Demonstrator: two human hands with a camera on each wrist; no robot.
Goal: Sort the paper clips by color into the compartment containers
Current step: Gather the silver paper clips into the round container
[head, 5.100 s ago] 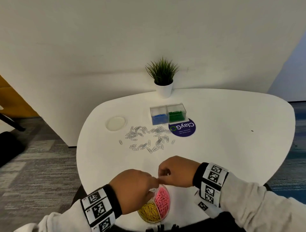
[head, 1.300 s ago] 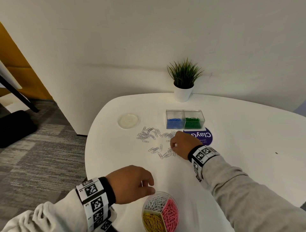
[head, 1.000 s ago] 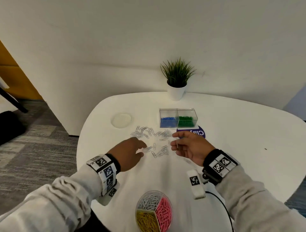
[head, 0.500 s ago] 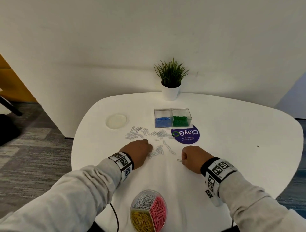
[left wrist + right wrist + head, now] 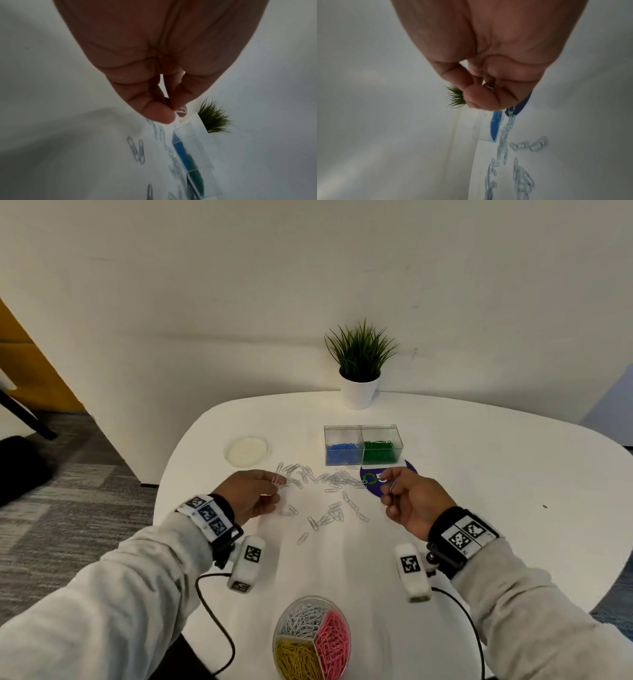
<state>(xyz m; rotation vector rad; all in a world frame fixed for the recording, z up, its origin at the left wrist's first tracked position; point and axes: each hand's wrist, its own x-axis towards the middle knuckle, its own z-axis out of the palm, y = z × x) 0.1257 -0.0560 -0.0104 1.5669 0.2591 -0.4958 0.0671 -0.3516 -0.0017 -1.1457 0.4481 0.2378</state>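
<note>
Four colours look settled already, and only the white clips are left. Largest first: the table (image 5: 479, 474) carries everything. At its 6 o'clock edge the round tub (image 5: 278, 632) has three compartments, white at the top, pink on the right, yellow lower left, all well filled. Up at 12 o'clock, just in front of the plant (image 5: 359, 361), sits the clear box (image 5: 363, 430), blue clips in its left half, green in its right, with the purple sticker (image 5: 371, 486) just beside it toward us. At 10 o'clock lies the lid (image 5: 246, 451), off and idle. Between box and tub, dead centre, the loose clips (image 5: 329, 498) are scattered, dozens of them, every one pale as far as I can tell, so the white compartment is where they all belong. Now the hands, both raised over that scatter: the left hand (image 5: 251, 496) at 9 o'clock of the pile pinches a white clip (image 5: 278, 480) between thumb and fingertip, the wrist view confirms it. The right hand (image 5: 409, 501) at 3 o'clock has its fingers curled in with a clip (image 5: 488, 86) glinting inside them. By my reckoning, the job is well past halfway, but it's a long, fiddly tail: many small trips back to 6 o'clock remain.
</note>
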